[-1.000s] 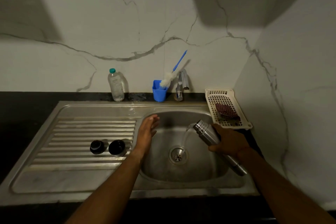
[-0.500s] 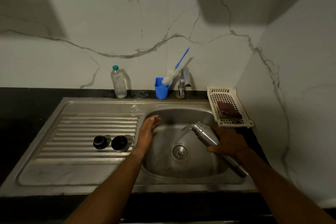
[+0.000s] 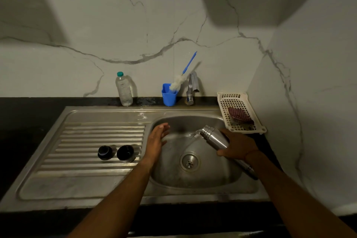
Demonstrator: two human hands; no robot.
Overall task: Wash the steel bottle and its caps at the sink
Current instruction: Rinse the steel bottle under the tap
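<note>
My right hand [image 3: 236,146] grips the steel bottle [image 3: 214,138] around its middle. The bottle is tilted with its open mouth pointing left over the sink basin [image 3: 202,177], and water runs out of the mouth toward the drain [image 3: 189,162]. My left hand [image 3: 156,140] hangs over the basin's left edge, fingers straight and holding nothing. Two dark caps stand on the ribbed drainboard [image 3: 87,141]: a smaller cap [image 3: 104,152] on the left and a larger cap [image 3: 125,153] on the right, just left of my left wrist.
Along the back wall stand a clear plastic bottle [image 3: 124,89], a blue cup [image 3: 169,96] holding a bottle brush [image 3: 180,81], and the tap [image 3: 192,88]. A white perforated tray [image 3: 238,102] with a dark red scrubber [image 3: 239,115] sits at the basin's right.
The bottle's mouth has lifted slightly and water keeps pouring out. Both hands stay nearly where they were; the camera view shifted a little.
</note>
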